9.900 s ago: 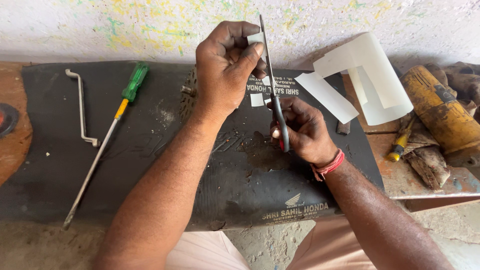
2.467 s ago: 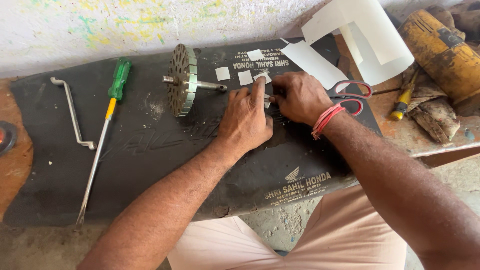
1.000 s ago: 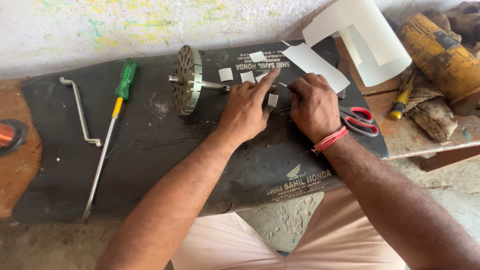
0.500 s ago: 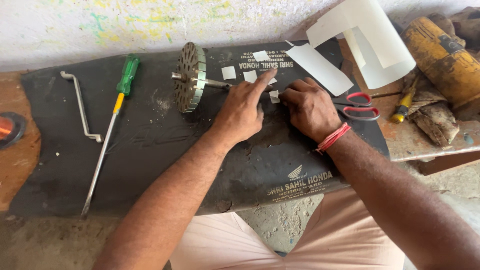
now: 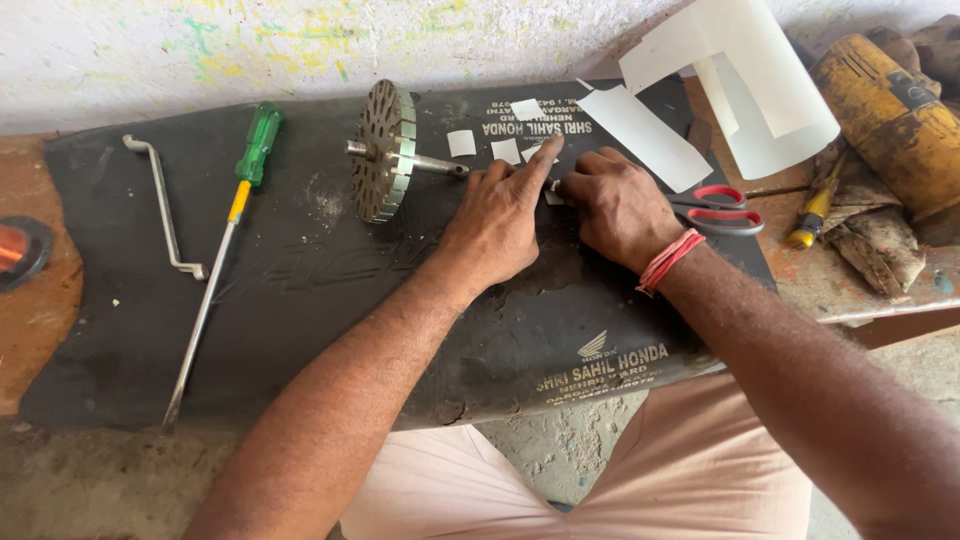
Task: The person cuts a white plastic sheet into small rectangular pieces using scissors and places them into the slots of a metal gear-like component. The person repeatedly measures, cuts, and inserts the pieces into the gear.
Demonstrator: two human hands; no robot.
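While the left hand point(image 5: 495, 215) presses one extended finger on a small paper piece point(image 5: 533, 153), the right hand point(image 5: 618, 205), fingers curled, pinches another paper piece point(image 5: 553, 196) on the black mat point(image 5: 300, 270).

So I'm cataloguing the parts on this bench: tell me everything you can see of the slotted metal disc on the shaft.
The slotted metal disc is a round, grey metal part with rows of small slots across its flat face and a ribbed, lighter rim. A thin steel shaft runs through its middle and sticks out on both sides. It stands on its edge on the black rubber mat, its face turned left. It looks dusty and worn. Neither hand touches the disc; the left hand is nearest, close to the shaft's right tip.
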